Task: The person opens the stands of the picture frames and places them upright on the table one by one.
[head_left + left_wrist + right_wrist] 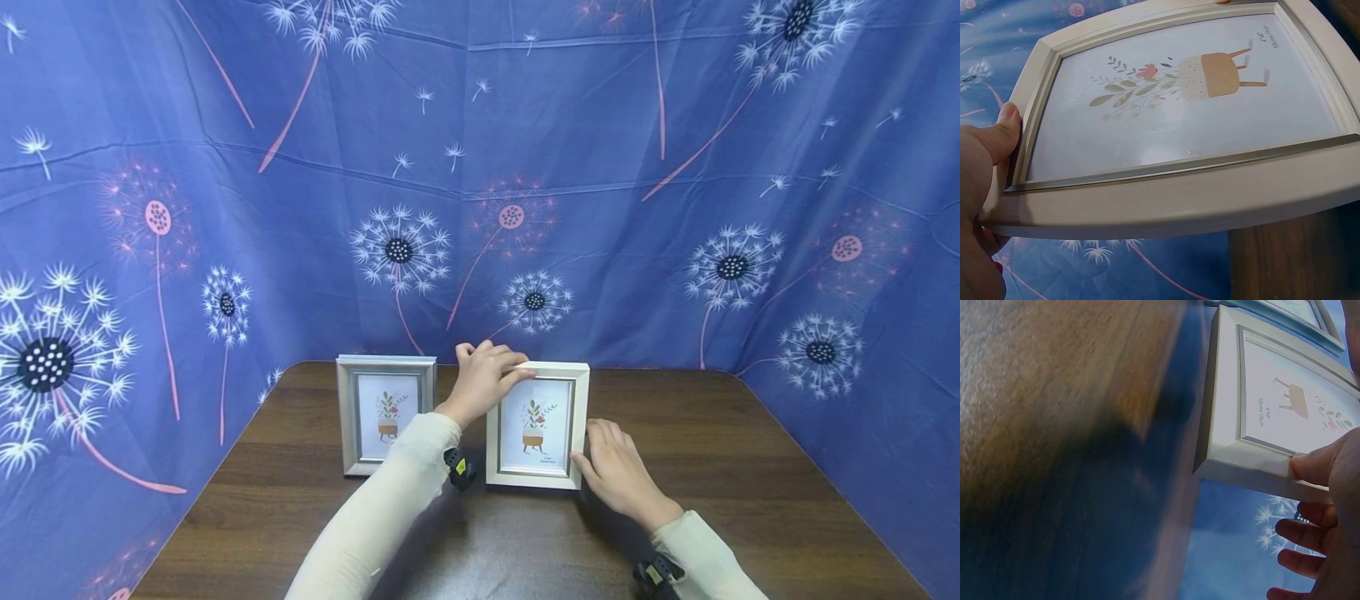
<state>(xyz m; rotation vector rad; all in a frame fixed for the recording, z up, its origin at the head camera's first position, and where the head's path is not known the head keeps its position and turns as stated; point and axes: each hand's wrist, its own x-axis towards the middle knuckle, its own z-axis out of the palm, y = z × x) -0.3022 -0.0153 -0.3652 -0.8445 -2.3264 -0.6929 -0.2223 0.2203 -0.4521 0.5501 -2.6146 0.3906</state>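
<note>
A white picture frame (537, 481) with a potted-plant print stands upright on the brown table. My left hand (483, 379) grips its top left corner, thumb over the front edge; in the left wrist view the thumb (1004, 133) lies on the frame's border and fingers go behind. At the lower right side, my right hand (622, 471) holds the frame's edge, its thumb (1316, 464) on the front. The other right fingers spread out behind the side. To the left stands a silver-grey picture frame (349, 425) with a similar print, partly covered by my left forearm.
The brown wooden table (247, 492) reaches back to a blue cloth (615, 275) printed with dandelions, which hangs behind and along both sides. Black straps with small devices sit on both wrists.
</note>
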